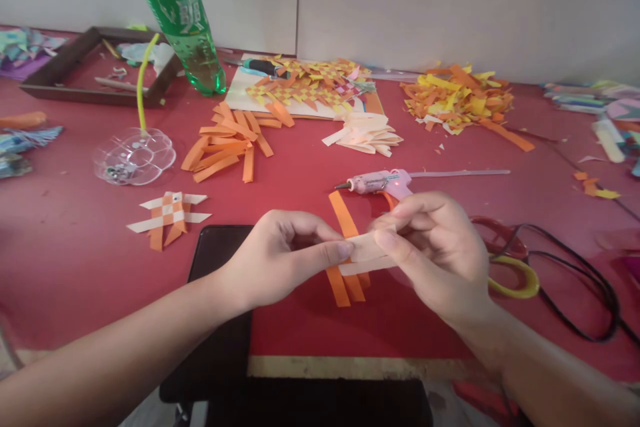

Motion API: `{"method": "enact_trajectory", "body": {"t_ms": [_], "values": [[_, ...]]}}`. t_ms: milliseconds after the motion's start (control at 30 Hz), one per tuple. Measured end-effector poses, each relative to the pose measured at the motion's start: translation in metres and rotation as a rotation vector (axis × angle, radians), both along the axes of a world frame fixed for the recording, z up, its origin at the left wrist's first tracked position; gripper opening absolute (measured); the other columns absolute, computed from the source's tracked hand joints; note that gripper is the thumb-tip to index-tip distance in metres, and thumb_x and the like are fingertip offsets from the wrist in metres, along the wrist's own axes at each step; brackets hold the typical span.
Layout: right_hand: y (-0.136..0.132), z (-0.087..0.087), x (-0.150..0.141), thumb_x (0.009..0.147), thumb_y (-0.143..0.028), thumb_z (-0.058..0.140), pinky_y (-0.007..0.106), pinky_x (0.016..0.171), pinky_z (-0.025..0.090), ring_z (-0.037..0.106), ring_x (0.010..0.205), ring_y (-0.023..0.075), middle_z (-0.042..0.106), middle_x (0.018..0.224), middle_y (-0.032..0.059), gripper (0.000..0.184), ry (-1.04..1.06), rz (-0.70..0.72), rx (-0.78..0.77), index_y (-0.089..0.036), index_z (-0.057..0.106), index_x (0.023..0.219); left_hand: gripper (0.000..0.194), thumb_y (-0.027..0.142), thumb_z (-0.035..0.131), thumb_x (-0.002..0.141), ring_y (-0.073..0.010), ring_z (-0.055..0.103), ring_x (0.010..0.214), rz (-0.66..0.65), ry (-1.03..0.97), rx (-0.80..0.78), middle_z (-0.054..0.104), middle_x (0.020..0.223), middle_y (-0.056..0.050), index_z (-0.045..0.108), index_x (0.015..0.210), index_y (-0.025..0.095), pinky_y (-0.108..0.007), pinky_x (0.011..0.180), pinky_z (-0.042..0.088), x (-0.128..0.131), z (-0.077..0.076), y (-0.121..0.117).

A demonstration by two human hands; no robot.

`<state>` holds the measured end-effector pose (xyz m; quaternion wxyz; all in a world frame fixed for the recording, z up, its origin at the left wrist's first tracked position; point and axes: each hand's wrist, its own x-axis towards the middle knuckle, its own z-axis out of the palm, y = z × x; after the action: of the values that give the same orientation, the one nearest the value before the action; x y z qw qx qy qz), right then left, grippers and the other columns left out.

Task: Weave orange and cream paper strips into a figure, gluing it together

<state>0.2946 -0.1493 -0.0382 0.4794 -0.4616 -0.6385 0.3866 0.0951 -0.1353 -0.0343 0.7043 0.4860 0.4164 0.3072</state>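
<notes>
Between my two hands is a cream paper strip (367, 248), pinched at its left end by my left hand (295, 260) and at its right end by my right hand (433, 253). Orange paper strips (345, 283) cross beneath it, with a second cream strip (370, 266) lying over them; my fingers hide part of how they join. Just beyond my hands lies a pink glue gun (375, 182) with a glue stick in its back. To the left rests a woven orange and cream paper piece (170, 217).
Behind lie orange strips (235, 137), cream strips (367, 133) and a heap of yellow and orange scraps (457, 100). A green bottle (175, 20) stands by a dark frame (55, 80) and clear dish (135, 157). Scissors (515, 277) and a black cable (595, 280) are right.
</notes>
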Motion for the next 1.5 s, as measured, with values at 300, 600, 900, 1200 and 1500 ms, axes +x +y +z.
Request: {"method": "enact_trajectory", "body": {"t_ms": [300,600,900,1200,1500], "values": [[0.009,0.0,-0.002,0.078,-0.018,0.07,0.022,0.059,0.058,0.067,0.068,0.0117,0.066,0.077,-0.0027,0.022,0.025,-0.082,-0.041,-0.025,0.054,0.092,0.018,0.035,0.072,0.08,-0.0097,0.067,0.071,0.081,-0.035,-0.064,0.075,0.078,0.0,0.074,0.078,0.018,-0.018,0.069,0.054,0.0,-0.003,0.003],[0.008,-0.002,-0.001,0.078,-0.019,0.071,0.022,0.06,0.058,0.067,0.069,0.0118,0.067,0.079,-0.0022,0.018,-0.035,-0.171,-0.024,-0.024,0.059,0.091,0.016,0.034,0.072,0.08,-0.008,0.066,0.069,0.001,0.003,-0.053,0.075,0.08,0.001,0.075,0.084,0.019,-0.016,0.068,0.054,0.0,-0.004,0.003],[0.005,-0.005,0.002,0.082,-0.017,0.067,0.019,0.056,0.054,0.065,0.063,0.0089,0.07,0.079,-0.0034,0.009,-0.364,-0.232,0.211,-0.025,0.064,0.087,0.016,0.029,0.072,0.081,-0.0091,0.069,0.079,-0.046,-0.011,-0.106,0.077,0.091,0.0,0.076,0.095,0.021,-0.015,0.072,0.054,0.001,-0.004,0.003],[0.004,-0.008,0.009,0.081,-0.01,0.067,0.03,0.069,0.058,0.069,0.074,0.0166,0.074,0.087,-0.0017,0.027,-0.593,-0.193,0.508,-0.029,0.064,0.098,0.011,0.026,0.068,0.085,-0.0112,0.071,0.078,-0.029,-0.098,-0.23,0.076,0.091,-0.004,0.074,0.089,0.018,-0.018,0.072,0.056,0.001,-0.006,0.004],[0.009,-0.006,0.011,0.072,-0.008,0.072,0.041,0.077,0.057,0.062,0.095,0.0241,0.058,0.104,0.007,0.027,-0.596,-0.157,0.673,-0.029,0.066,0.088,0.021,0.022,0.054,0.091,-0.0118,0.07,0.08,0.028,-0.104,-0.262,0.076,0.091,-0.005,0.074,0.095,0.018,-0.019,0.071,0.057,0.002,-0.006,0.004]]}}
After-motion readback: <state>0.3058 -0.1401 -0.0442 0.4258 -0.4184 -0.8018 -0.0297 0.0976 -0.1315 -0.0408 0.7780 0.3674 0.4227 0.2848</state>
